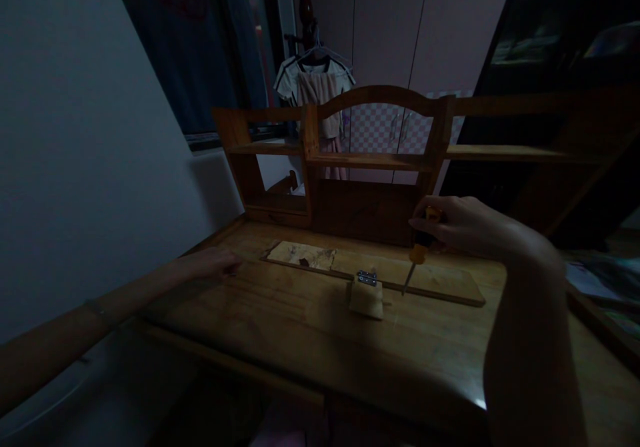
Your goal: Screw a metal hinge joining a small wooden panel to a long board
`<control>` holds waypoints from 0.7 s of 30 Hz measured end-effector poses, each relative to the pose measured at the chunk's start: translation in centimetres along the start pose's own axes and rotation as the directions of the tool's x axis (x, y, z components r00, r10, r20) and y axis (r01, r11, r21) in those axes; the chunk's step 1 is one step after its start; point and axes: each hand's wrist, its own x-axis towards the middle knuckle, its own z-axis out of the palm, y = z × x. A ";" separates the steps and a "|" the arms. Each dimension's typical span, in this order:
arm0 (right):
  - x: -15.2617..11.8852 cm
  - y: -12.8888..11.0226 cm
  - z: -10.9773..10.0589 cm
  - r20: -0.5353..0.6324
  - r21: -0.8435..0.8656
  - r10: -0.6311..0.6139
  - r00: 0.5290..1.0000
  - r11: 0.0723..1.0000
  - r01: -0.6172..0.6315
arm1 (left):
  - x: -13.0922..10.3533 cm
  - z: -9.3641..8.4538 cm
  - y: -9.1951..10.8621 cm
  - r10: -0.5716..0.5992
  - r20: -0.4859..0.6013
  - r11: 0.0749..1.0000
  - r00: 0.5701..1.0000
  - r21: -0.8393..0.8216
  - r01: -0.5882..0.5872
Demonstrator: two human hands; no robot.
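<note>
My right hand (463, 222) is closed around the yellow-and-black handle of a screwdriver (419, 252), whose shaft points down over the right part of a long wooden board (430, 278). The tip hangs to the right of a metal hinge (367, 278). That hinge lies across the board's near edge and a small wooden block (367, 302). At the board's left part the surface is pale and rough, with dark marks. My left hand (216, 262) is over the desk, left of the board, with its fingers curled together; whatever they may hold is hidden.
Everything lies on a glossy wooden desk (280, 314). A wooden shelf unit (370, 162) with an arched top rises along its back. Papers (595, 279) lie at the far right. Behind stand clothes on a hanger (315, 77) and a cupboard (390, 34); the room is dim.
</note>
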 end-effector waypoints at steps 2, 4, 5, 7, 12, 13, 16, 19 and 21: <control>0.3 0.4 0.4 0.067 0.011 0.013 0.998 1.000 -0.014 | 0.9 -0.4 0.2 0.002 0.034 0.999 0.999 -0.042 0.000; 0.6 0.9 0.8 0.118 0.013 0.022 0.993 1.000 -0.024 | 2.7 -0.9 1.4 -0.010 0.001 0.992 1.000 -0.126 0.011; 0.8 1.1 1.0 0.136 0.014 0.031 0.990 0.999 -0.033 | 3.8 -1.0 2.5 -0.007 -0.030 0.984 1.000 -0.179 0.002; 1.0 1.3 1.2 0.159 0.027 0.051 0.986 0.998 -0.056 | 6.4 -0.7 5.7 -0.035 -0.178 0.872 0.983 -0.486 -0.057; 1.4 1.0 1.1 0.177 0.108 0.056 0.983 0.991 -0.076 | 12.3 2.3 17.0 -0.040 -0.407 0.510 0.912 -0.794 -0.332; 1.4 0.9 1.1 0.166 0.117 0.045 0.985 0.991 -0.065 | 13.0 2.8 19.2 -0.041 -0.431 0.478 0.901 -0.801 -0.362; 1.6 0.8 1.1 0.140 0.119 0.023 0.990 0.992 -0.040 | 13.8 3.7 24.4 0.012 -0.488 0.486 0.873 -0.760 -0.432; 1.9 0.8 1.4 0.173 0.161 0.030 0.984 0.985 -0.058 | 13.4 4.1 27.3 0.066 -0.525 0.552 0.849 -0.689 -0.469; 2.1 0.8 1.6 0.191 0.188 0.036 0.981 0.979 -0.073 | 13.1 4.5 28.1 0.063 -0.547 0.580 0.835 -0.661 -0.477</control>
